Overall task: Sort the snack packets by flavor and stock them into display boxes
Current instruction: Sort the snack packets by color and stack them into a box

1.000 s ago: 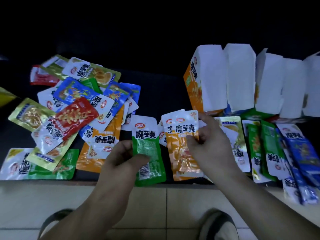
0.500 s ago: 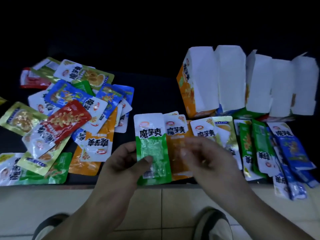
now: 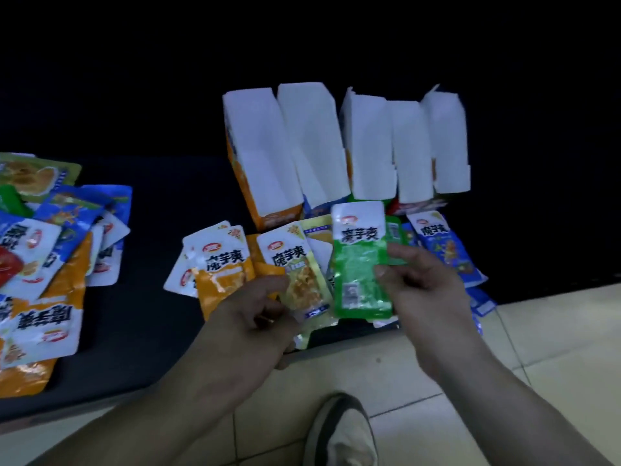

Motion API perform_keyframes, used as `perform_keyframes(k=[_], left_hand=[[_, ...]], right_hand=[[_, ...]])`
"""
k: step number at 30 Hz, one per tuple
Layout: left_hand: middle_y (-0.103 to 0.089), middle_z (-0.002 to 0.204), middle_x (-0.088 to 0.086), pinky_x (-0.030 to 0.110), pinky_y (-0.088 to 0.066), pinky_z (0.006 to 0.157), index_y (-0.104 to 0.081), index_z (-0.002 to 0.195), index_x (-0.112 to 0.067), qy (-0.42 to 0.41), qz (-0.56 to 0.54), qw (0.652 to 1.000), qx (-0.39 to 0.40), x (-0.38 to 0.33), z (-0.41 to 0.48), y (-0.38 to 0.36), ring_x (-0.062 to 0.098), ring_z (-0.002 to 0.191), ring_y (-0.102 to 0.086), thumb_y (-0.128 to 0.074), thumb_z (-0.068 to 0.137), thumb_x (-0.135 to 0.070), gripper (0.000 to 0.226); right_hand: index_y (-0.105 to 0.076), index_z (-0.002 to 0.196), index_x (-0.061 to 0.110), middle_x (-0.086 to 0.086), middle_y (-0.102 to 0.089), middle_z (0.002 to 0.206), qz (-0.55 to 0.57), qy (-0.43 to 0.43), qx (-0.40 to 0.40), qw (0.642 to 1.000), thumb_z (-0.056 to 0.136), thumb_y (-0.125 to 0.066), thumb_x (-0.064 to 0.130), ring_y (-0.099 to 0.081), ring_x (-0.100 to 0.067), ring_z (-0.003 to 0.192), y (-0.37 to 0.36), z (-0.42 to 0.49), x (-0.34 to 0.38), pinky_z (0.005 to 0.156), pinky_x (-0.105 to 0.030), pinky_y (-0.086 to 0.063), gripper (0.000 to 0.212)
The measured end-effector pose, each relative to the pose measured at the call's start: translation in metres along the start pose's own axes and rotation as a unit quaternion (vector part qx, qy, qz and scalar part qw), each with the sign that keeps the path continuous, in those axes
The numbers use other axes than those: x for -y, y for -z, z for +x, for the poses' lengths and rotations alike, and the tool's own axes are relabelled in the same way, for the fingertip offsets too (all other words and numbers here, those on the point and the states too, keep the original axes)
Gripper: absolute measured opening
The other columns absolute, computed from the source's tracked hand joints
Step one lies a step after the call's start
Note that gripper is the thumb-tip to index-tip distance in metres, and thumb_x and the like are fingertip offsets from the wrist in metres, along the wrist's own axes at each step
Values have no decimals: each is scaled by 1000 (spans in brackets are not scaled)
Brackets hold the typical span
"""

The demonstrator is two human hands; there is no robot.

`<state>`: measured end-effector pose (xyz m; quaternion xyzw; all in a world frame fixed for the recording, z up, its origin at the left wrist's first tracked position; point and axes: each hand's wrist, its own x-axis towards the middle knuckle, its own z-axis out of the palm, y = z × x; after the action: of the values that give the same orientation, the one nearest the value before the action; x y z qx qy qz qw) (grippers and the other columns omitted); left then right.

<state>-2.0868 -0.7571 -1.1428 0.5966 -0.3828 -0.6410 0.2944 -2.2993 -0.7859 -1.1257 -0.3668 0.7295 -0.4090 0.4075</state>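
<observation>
Head view: the right hand (image 3: 424, 288) pinches a green packet (image 3: 359, 264) by its right edge, upright just in front of the white display boxes (image 3: 304, 142). The left hand (image 3: 248, 319), fingers curled, grips fanned orange and yellow packets (image 3: 223, 275) beside it, above the table (image 3: 151, 297).

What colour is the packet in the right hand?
The green packet has a white top band and is pinched by the right hand. The head view shows it best.

This looks like a shop or a store room. Open display boxes (image 3: 336, 146) stand in a row on a black table (image 3: 151, 314). Many snack packets (image 3: 50, 264) lie in front and left of the boxes. A tiled floor (image 3: 537, 331) lies nearer.
</observation>
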Motion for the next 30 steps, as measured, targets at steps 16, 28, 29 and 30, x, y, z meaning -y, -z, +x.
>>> perform_keyframes(k=[16,28,29,30], left_hand=[[-77,91,-5,30,-55,61,-70,111,-34,-33,13,997,-70,6,-16,1,13,71,-72,-67,96,-10,28],[-74,86,-6,19,-54,57,-69,110,-29,-39,-17,991,-129,25,-26,76,10,71,-71,-66,98,-9,23],[-75,87,-9,25,-57,62,-69,110,-30,-40,8,991,-129,29,-27,87,11,75,-72,-66,98,-12,22],[-75,89,-12,31,-60,67,-68,110,-33,-43,32,989,-135,33,-29,99,12,77,-72,-66,98,-14,22]], right_hand=[[-77,113,34,2,-55,113,-359,162,-57,918,87,-77,32,-65,-25,99,17,49,-58,70,-35,-55,26],[-78,95,32,8,-74,83,-105,132,262,950,93,-73,23,-68,-12,75,-114,-42,16,70,-21,-55,11],[-79,94,31,8,-74,83,-97,120,280,947,93,-74,22,-67,-9,75,-130,-50,19,71,-18,-54,11],[-80,94,28,9,-75,83,-90,108,293,946,93,-74,19,-66,-4,74,-144,-56,23,71,-16,-53,11]])
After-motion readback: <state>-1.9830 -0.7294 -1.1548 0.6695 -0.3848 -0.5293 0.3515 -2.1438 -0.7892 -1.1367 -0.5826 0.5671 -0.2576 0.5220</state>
